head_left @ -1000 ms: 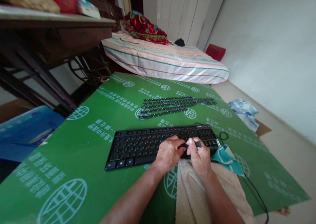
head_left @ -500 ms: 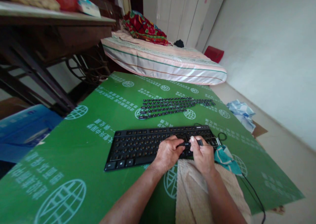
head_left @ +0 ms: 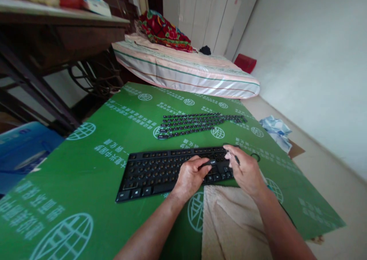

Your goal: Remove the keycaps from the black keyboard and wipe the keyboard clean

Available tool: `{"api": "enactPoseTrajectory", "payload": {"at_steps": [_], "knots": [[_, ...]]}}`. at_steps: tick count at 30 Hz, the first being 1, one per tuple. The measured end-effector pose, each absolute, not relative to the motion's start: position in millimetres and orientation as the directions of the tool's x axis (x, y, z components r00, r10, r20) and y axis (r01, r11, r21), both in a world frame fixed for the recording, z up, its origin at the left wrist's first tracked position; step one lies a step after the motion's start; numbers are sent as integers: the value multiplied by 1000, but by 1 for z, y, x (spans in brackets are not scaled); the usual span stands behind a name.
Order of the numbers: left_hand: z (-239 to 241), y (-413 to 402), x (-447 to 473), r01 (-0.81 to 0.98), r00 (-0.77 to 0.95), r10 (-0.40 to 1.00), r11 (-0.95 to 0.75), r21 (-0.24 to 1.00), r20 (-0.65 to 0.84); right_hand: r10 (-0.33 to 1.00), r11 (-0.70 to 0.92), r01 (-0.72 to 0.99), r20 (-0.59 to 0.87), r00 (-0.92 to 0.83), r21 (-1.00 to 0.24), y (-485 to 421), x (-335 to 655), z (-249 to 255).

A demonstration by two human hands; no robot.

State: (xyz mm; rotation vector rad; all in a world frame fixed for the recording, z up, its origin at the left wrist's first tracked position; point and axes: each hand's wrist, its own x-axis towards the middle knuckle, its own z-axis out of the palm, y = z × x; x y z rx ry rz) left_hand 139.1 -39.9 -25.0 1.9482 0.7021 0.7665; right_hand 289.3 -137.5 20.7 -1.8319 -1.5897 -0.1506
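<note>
A black keyboard (head_left: 166, 172) lies on the green board, most of its keycaps off, with a few left along the bottom row. My left hand (head_left: 190, 176) is over its right part, thumb and forefinger pinching a wide black keycap (head_left: 212, 162) that bears white lettering. Above the number pad, my right hand (head_left: 243, 168) is closed around a small dark tool (head_left: 236, 159); most of it is hidden by the fingers. Loose black keycaps (head_left: 189, 124) are laid out in several rows beyond the keyboard.
A beige cloth (head_left: 229, 222) lies under my right forearm. The green board (head_left: 129, 229) carries white printing. A striped bed (head_left: 183, 69) stands behind it, a wooden table (head_left: 71, 34) and blue box (head_left: 25, 149) at left. Crumpled pale cloth (head_left: 275, 130) lies right.
My right hand has moved up and slightly right, away from my left hand, taking the dark tool along. My left hand keeps its pinch on the keycap. The view has shifted slightly.
</note>
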Motion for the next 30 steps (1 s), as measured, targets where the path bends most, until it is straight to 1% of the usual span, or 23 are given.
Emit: {"api": "enactPoseTrajectory", "payload": {"at_steps": [3,5,7,11,14,16,19,22,26,30], "knots": [[-24,-40,139,138,645,725,-422,896,242,926,81,919,370,74,-387,-130,291,20],[-25,-39,139,122,636,734,-403,907,241,956,112,922,295,3,-371,-125,291,20],[-27,-39,139,105,626,743,-383,918,239,966,136,928,252,-47,-346,-120,291,22],[-30,-39,140,80,623,746,-360,929,235,975,176,956,178,-135,-236,-112,292,32],[-30,-39,139,68,625,746,-345,936,230,978,187,966,121,-167,-179,-108,292,38],[-29,-38,139,60,634,736,-351,934,236,981,182,969,101,-167,-165,-105,292,39],[-28,-38,138,66,639,727,-377,924,251,984,169,964,94,-152,-203,-102,294,37],[-27,-39,137,100,619,749,-375,921,238,989,136,950,96,-113,-281,-97,304,34],[-26,-39,137,126,595,776,-346,930,208,994,36,900,106,11,-434,-85,338,31],[-24,-40,137,158,603,769,-377,913,213,980,-97,854,101,171,-511,-66,389,22]]}}
